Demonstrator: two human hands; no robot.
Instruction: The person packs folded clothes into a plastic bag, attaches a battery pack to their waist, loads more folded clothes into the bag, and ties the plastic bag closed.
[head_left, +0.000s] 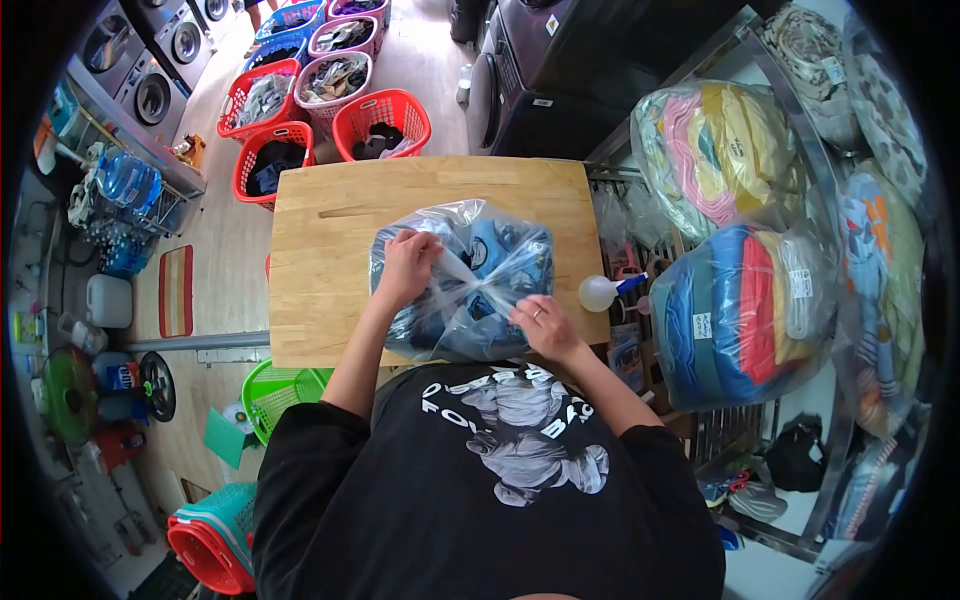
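A clear plastic bag (420, 325) with folded blue fabric inside lies on the wooden table (330, 260). Its plastic is drawn together into a twisted knot near the middle of the top. My left hand (412, 262) grips gathered plastic at the upper left of the knot, fingers closed. At the lower right of the knot, my right hand (542, 322), with a ring on one finger, pinches another gathered end. The two ends stretch between my hands across the bag.
A white bottle with a blue nozzle (598, 292) stands at the table's right edge. Filled clear bags (745, 310) sit on racks to the right. Several laundry baskets (383, 115) are beyond the table; a green basket (275, 395) is at the lower left.
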